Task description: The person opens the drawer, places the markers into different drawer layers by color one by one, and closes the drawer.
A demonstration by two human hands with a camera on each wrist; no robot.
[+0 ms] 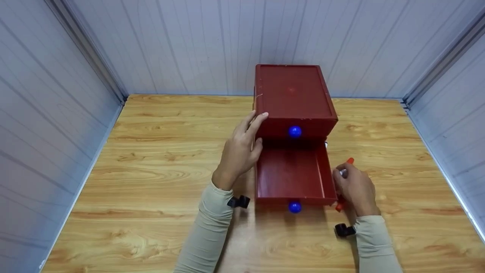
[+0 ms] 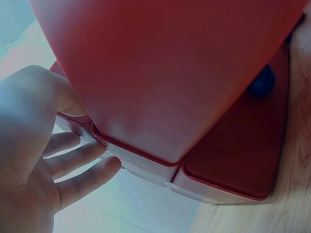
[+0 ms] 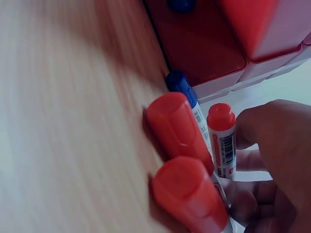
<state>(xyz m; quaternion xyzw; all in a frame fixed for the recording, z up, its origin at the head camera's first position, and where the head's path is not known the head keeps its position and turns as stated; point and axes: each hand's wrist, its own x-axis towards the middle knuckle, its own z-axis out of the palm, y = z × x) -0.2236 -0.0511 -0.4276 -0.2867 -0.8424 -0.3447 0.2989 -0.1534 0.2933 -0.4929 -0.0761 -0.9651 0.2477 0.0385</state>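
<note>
A dark red drawer cabinet stands with one drawer pulled out below its top one; the visible inside of that drawer is bare. My left hand lies along the cabinet's left side, fingers extended, fingertips at the top's front left edge. In the left wrist view its fingers are spread beside the red side wall. To the right of the drawer, my right hand pinches a white marker with a red end. Two red-capped markers and a blue-capped marker lie beneath it on the table.
Round blue knobs stick out from the drawer fronts. The wooden table runs back to a pale panelled wall, with more panels on both sides. A lower drawer front sits under the pulled-out drawer.
</note>
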